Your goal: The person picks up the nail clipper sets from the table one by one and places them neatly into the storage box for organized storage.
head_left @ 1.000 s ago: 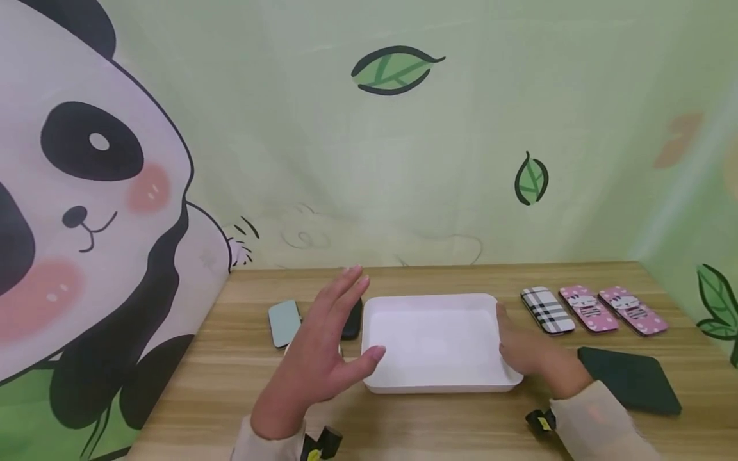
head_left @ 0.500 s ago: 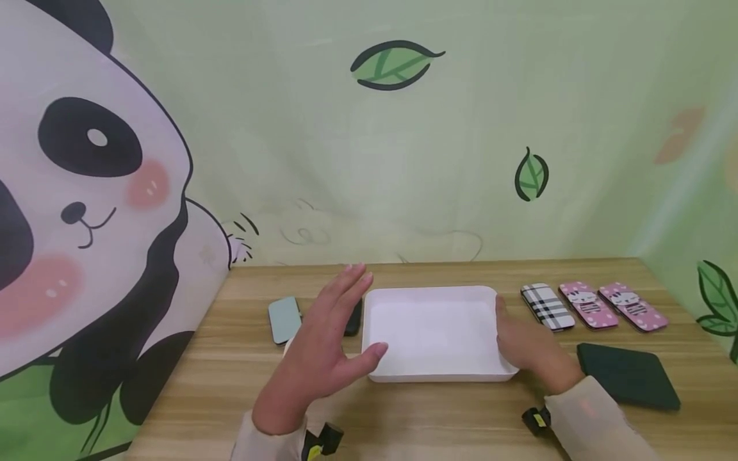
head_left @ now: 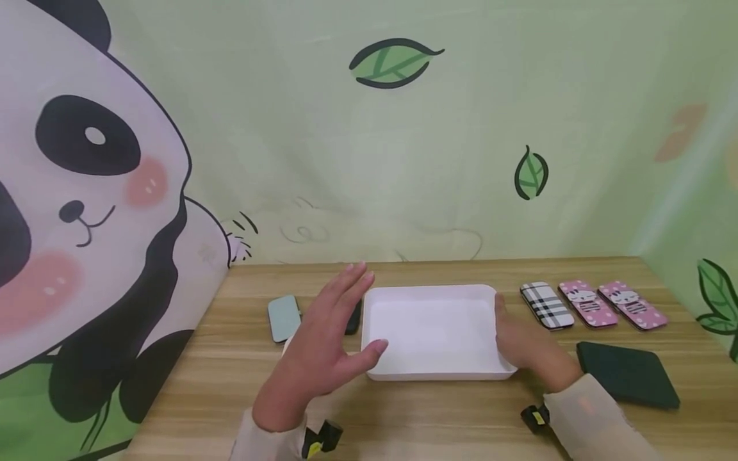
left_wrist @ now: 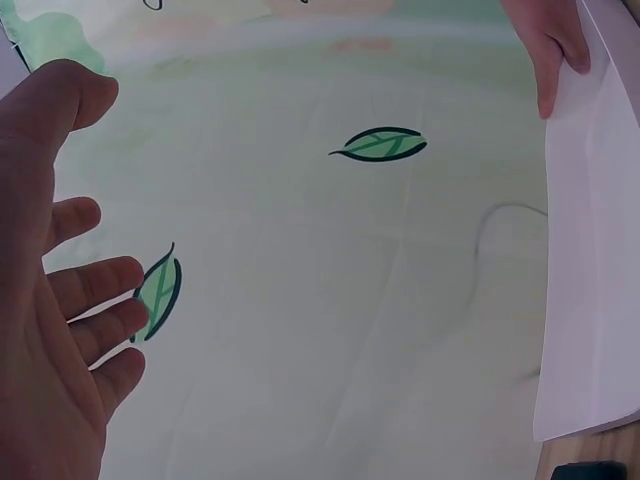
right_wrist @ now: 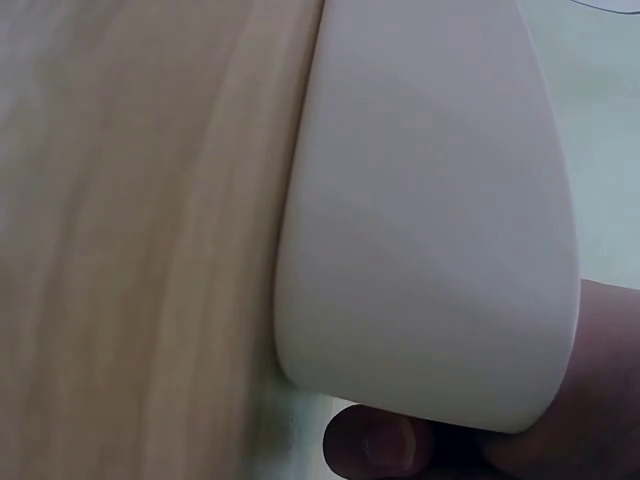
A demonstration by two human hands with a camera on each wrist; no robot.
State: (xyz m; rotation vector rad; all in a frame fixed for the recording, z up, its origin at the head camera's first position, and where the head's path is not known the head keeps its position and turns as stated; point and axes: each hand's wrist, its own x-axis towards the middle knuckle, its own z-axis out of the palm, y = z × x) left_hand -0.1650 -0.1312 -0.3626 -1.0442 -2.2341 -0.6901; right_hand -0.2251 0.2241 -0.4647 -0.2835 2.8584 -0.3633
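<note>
A white rectangular tray [head_left: 432,336] with raised walls lies on the wooden table in the head view. At its right end, my right hand [head_left: 527,346] grips the wall. The right wrist view has a finger [right_wrist: 385,445] curled at the outer end of the tray [right_wrist: 430,220]. My left hand [head_left: 323,346] is held up by the tray's left end, fingers extended and thumb apart, with nothing in it. In the left wrist view that palm [left_wrist: 45,370] shows bare. Behind the left hand, a black object [head_left: 353,318] is partly hidden.
A light blue flat case [head_left: 284,319] lies at the left, with a mostly hidden white thing beside it. At the right sit a plaid case [head_left: 546,306], two pink cat-print cases [head_left: 588,304] and a dark green flat pad [head_left: 628,374]. A printed cloth [head_left: 438,160] hangs behind.
The tray and the right hand on it have shifted slightly away from the person. My left hand has stayed nearly still. The head view has tilted a little.
</note>
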